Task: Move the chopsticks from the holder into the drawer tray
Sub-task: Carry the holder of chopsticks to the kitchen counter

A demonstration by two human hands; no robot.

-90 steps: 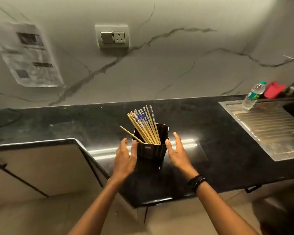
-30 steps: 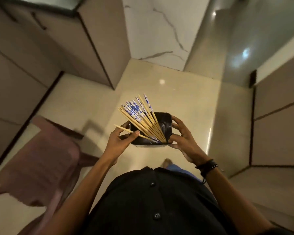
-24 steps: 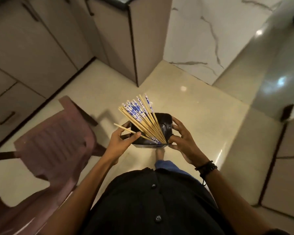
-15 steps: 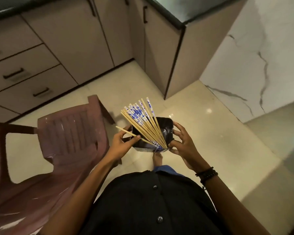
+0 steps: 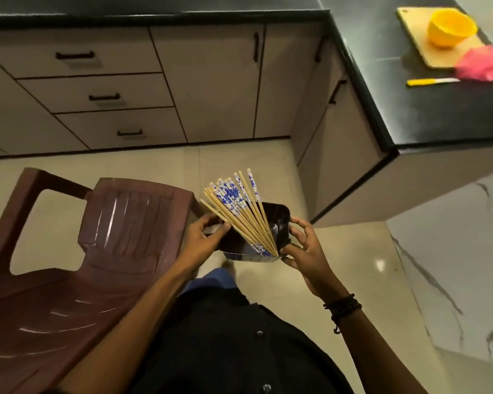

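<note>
The black plastic holder [image 5: 278,220] has left the counter and now rides between both hands; the left hand [image 5: 202,237] grips its left rim, the right hand [image 5: 305,248] its right side; the wooden, blue-patterned chopsticks [image 5: 239,209] still lean inside; beige drawers with black handles [image 5: 106,96] have come into view, all closed, so probably none is unloaded yet.
</note>
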